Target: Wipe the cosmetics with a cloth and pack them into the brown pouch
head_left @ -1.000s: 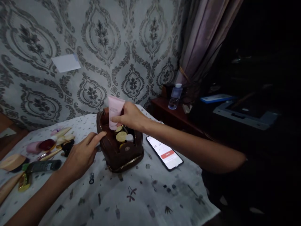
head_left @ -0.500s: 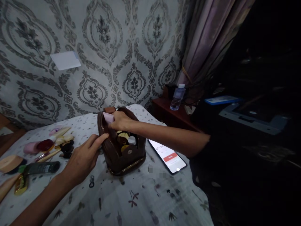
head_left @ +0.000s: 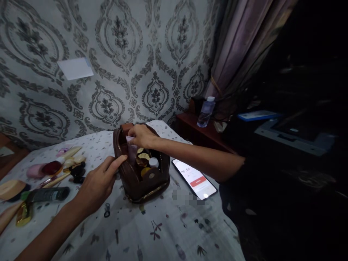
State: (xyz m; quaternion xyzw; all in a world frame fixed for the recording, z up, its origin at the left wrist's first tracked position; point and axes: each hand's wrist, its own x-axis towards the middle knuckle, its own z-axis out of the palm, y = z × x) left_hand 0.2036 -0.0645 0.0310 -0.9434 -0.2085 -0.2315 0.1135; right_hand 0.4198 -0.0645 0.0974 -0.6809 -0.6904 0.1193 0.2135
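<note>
Right hand: pinching tube, nearer one
Tube: hand's 7 o'clock, kinda upright in bag
Left hand: on bag, can't tell if pinching

The left hand and right hand are bare and slim-fingered, with slender, bare forearms.

Free sheet nr side of bag, opening part-blocked by R hand (tight), phone to R
</note>
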